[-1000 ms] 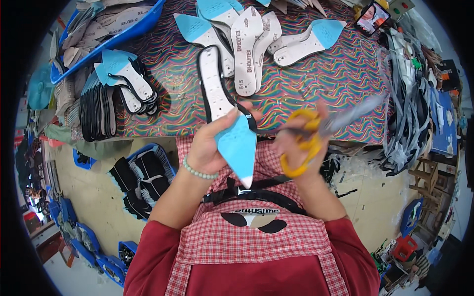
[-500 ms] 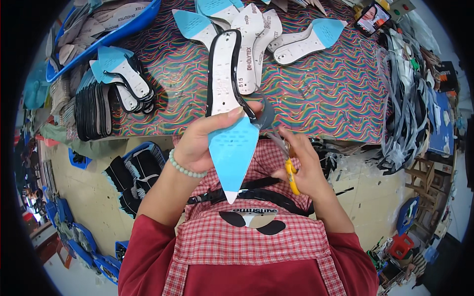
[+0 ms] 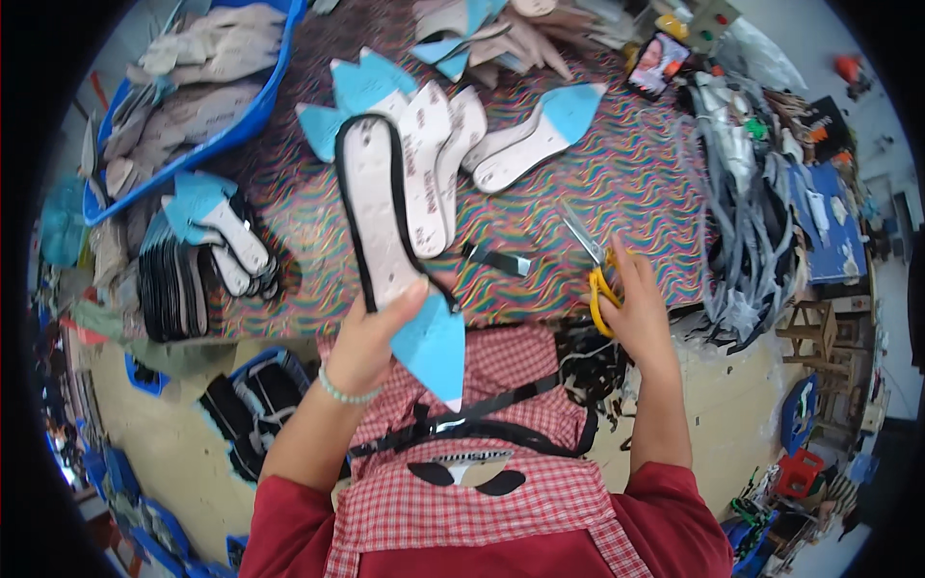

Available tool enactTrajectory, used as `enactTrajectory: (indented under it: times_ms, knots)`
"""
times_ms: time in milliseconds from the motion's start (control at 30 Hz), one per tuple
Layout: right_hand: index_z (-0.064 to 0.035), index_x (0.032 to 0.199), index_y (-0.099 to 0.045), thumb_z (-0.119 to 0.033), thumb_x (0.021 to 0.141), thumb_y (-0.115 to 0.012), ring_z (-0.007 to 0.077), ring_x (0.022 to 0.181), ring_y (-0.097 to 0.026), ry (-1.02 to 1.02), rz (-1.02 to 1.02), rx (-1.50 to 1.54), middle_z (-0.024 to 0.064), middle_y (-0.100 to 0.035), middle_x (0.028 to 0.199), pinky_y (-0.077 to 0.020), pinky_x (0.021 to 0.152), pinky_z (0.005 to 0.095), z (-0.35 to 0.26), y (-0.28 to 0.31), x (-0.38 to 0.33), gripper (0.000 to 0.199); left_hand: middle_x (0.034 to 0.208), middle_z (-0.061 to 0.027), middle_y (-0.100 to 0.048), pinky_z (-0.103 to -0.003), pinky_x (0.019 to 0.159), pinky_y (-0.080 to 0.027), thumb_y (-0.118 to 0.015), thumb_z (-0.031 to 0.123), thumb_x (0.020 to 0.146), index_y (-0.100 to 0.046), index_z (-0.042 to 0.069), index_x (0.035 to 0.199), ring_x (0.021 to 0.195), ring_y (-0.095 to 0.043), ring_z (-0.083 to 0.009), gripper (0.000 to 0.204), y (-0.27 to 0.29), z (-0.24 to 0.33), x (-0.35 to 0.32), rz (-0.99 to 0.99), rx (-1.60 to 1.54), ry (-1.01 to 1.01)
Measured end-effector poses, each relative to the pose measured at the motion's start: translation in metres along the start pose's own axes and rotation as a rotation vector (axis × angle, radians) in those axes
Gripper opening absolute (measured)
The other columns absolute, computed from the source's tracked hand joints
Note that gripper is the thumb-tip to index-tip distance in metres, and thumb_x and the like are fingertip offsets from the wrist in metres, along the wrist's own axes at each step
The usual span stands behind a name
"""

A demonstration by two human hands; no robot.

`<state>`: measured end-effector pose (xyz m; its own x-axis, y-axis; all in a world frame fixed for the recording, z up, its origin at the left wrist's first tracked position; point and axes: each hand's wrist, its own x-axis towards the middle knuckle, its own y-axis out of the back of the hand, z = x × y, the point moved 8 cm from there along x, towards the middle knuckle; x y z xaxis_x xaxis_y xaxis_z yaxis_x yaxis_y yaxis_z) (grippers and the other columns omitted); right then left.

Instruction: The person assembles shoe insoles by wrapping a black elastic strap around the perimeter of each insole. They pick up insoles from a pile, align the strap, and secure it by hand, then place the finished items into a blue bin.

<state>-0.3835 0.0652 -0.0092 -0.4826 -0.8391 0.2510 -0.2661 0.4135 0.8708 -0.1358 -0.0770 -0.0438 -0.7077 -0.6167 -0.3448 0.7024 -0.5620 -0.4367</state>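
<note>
My left hand is closed around a shoe insole, pale with a pointed blue end and black binding along its edge. Its rounded end points away from me over the table, and the blue tip hangs toward my apron. A pair of scissors with yellow handles is held in my right hand, blades pointing away, just over the table's near side. Between the two hands a short black strip lies on the patterned cloth. Beyond the held insole, several loose insoles lie overlapping.
At the left stand stacked black-edged insoles, and behind them a blue tub full of pale pieces. A phone leans at the back right. Grey and black strips hang over the table's right end. More insoles lie at the back.
My right hand has moved the scissors up and right, away from the insole. A black strip now lies on the cloth. My left hand has shifted left and nearer with the insole.
</note>
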Motion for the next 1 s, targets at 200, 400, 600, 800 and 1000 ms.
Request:
enactTrajectory:
  times_ms: [200, 400, 600, 800, 1000]
  knots:
    - [-0.0016, 0.097, -0.061, -0.019, 0.09, -0.053, 0.035, 0.084, -0.06, 0.19, -0.19, 0.614, 0.0188, -0.061, 0.089, -0.0471, 0.074, 0.0414, -0.096, -0.049, -0.01, 0.02, 0.123, -0.0127, -0.056, -0.033, 0.096, -0.04, -0.056, 0.017, 0.09, -0.05, -0.003, 0.125, 0.114, -0.051, -0.0176, 0.041, -0.037, -0.009, 0.003, -0.103, 0.2, -0.273]
    - [-0.0044, 0.09, -0.06, -0.022, 0.09, -0.057, 0.0347, 0.067, -0.058, 0.34, -0.321, 0.546, 0.0157, -0.054, 0.072, -0.0446, 0.057, 0.0401, -0.117, -0.067, -0.016, 0.018, 0.118, -0.017, -0.055, -0.039, 0.091, -0.046, -0.05, 0.032, 0.094, -0.037, 0.003, 0.137, 0.107, -0.056, -0.0268, 0.054, -0.019, 0.08, -0.029, -0.083, -0.243, -0.493]
    - [-0.0011, 0.09, -0.058, -0.036, 0.099, -0.045, 0.0077, 0.066, -0.054, -0.203, -0.621, 1.281, -0.0021, -0.058, 0.077, -0.0451, 0.057, 0.0299, -0.116, -0.138, -0.054, 0.038, 0.08, -0.0101, -0.053, -0.037, 0.067, -0.051, -0.035, 0.049, 0.098, -0.046, 0.005, 0.129, 0.075, -0.059, -0.0268, 0.055, -0.026, 0.084, -0.026, -0.296, -0.212, -0.537]
    - [-0.0016, 0.098, -0.061, -0.029, 0.094, -0.053, 0.0168, 0.084, -0.059, 0.046, -1.158, 1.481, 0.0056, -0.062, 0.089, -0.0482, 0.073, 0.0306, -0.16, -0.139, -0.096, 0.029, 0.078, -0.0184, -0.063, -0.05, 0.056, -0.056, -0.048, 0.045, 0.093, -0.058, -0.001, 0.1, 0.073, -0.066, -0.0349, 0.048, -0.024, 0.089, -0.06, -0.265, 0.341, -0.453]
    - [-0.0043, 0.103, -0.061, -0.018, 0.079, -0.069, 0.0326, 0.091, -0.059, 0.19, -0.019, 0.359, 0.0144, -0.061, 0.094, -0.0471, 0.081, 0.0396, -0.075, -0.07, 0.032, 0.029, 0.111, -0.0181, -0.064, -0.052, 0.089, -0.048, -0.059, 0.018, 0.083, -0.065, 0.003, 0.098, 0.101, -0.063, -0.0346, 0.021, -0.013, 0.185, -0.138, 0.14, 1.459, -1.415]
